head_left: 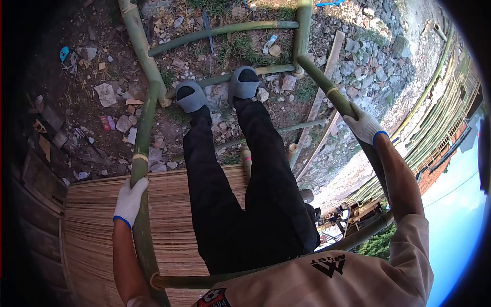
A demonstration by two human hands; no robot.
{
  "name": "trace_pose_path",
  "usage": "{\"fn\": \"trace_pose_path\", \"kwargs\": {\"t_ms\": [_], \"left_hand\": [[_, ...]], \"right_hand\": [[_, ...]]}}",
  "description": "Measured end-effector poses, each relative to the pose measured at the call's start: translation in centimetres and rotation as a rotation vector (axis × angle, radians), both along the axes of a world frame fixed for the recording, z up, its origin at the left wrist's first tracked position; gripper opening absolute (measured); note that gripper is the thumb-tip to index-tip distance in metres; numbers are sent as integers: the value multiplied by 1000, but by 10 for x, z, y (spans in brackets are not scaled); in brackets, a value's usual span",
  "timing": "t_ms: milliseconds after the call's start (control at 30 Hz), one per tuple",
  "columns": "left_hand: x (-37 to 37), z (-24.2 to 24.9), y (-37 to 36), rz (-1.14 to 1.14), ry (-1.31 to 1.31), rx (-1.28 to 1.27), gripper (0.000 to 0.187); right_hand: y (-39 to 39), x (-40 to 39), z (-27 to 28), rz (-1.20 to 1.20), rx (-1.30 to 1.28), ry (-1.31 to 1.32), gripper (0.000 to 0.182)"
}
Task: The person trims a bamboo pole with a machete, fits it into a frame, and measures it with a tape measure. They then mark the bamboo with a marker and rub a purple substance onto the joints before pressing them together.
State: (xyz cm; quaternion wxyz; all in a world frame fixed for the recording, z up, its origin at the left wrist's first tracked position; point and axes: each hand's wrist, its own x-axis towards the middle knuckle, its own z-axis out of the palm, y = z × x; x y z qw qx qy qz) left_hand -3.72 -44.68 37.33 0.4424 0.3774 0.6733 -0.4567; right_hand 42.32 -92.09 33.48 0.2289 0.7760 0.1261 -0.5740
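My left hand (132,202), in a white knit glove with a blue cuff, is closed round a thick green bamboo pole (146,120). On the other side my right hand (364,125), gloved alike, grips a matching bamboo pole (327,87). Both poles meet upright bamboo posts, the left post (137,41) and the right post (303,30). Crossing between the posts are an upper bamboo rail (240,27) and a lower bamboo rail (273,69). My feet, in grey slides (244,84), are at the lower rail. Another bamboo pole (194,281) runs sideways by my waist.
A panel of thin bamboo slats (169,210) lies at the left below the legs. Rubble (376,61) and litter cover the ground. Wooden planks (327,71) lie right of the frame. Many bamboo poles (434,138) are stacked farther right.
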Motion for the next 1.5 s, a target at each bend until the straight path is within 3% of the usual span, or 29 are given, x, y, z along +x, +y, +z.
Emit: {"fn": "trace_pose_path", "kwargs": {"t_ms": [567, 833, 900, 1067, 1167, 1233, 1500], "left_hand": [[-24, 7, -9, -38, 12, 16, 54], [4, 8, -1, -47, 64, 21, 57], [2, 8, 2, -90, 53, -15, 64], [-1, 4, 3, -154, 81, -9, 68], [-14, -1, 5, -281, -51, 22, 66], [18, 9, 5, -123, 55, -40, 66], [-4, -2, -4, -113, -4, -29, 62]], "right_hand": [[-1, -1, -1, -20, 11, 10, 77], [-17, -1, -9, -53, 51, 5, 77], [13, -2, 2, -148, 1, 12, 74], [-3, 0, -2, -135, 45, 9, 71], [-12, -1, -6, -107, 100, -1, 72], [-15, 1, -7, -121, 88, -3, 72], [-7, 5, -5, -162, 13, 28, 72]]}}
